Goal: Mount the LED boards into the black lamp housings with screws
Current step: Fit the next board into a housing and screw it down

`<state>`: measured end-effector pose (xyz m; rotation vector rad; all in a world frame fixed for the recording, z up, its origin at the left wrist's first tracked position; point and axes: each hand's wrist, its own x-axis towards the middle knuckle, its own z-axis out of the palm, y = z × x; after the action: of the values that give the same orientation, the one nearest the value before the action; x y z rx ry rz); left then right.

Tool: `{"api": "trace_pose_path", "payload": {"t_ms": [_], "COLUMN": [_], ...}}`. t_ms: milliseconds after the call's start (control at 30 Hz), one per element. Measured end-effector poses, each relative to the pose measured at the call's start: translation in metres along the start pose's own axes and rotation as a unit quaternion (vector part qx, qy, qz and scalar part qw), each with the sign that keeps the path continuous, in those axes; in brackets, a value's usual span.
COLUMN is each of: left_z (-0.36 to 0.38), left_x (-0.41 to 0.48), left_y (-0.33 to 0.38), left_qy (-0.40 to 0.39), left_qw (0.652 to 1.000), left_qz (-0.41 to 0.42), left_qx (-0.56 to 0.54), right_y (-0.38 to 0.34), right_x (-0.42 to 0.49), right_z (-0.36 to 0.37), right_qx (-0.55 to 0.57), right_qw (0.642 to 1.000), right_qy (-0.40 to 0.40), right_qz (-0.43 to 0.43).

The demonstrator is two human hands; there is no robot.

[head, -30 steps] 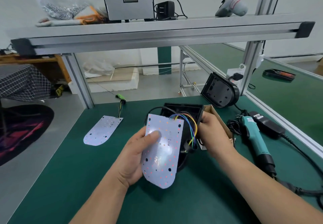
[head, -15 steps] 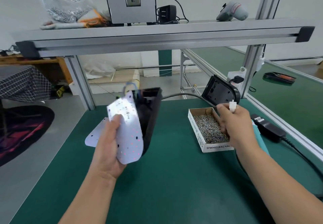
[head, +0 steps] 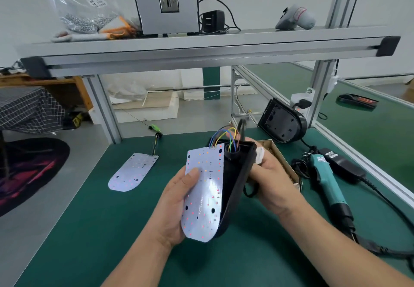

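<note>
My left hand holds a white LED board upright above the green mat, thumb on its face and fingers behind it. The board leans against the open side of a black lamp housing. Coloured wires loop from the board's top edge into the housing. My right hand grips the housing's right side, with a small white connector showing between its fingers. A second LED board lies flat on the mat to the left. A second black housing leans at the back right.
A cardboard box of screws sits partly hidden behind my right hand. A teal electric screwdriver and its black power adapter lie to the right, with cable trailing forward. An aluminium shelf crosses overhead.
The board and housing came down from the raised left position to the centre. My right hand left the screw box with the white connector and now grips the housing.
</note>
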<state>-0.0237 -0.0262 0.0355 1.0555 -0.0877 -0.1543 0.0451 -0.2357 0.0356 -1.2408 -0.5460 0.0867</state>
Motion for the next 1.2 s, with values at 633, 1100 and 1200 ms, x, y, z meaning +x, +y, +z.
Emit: {"api": "trace_pose_path", "payload": {"t_ms": [633,1100,1200], "left_z": [-0.010,-0.017,-0.017], "left_x": [0.005,0.007,0.006], "left_y": [0.007,0.009,0.011], "left_qy": [0.117,0.208,0.208], "left_qw": [0.988,0.964,0.966], "left_qz": [0.098,0.149,0.141], "left_qx": [0.003,0.074,0.065], "right_y": [0.002,-0.015,-0.022], "right_x": [-0.003,-0.005,-0.007], "right_z": [0.004,0.002,-0.004], "right_qx": [-0.160,-0.474,-0.451], "right_qw": [0.967,0.862,0.880], "right_qy": [-0.046,-0.048,0.033], "right_qz": [0.192,0.174,0.145]}}
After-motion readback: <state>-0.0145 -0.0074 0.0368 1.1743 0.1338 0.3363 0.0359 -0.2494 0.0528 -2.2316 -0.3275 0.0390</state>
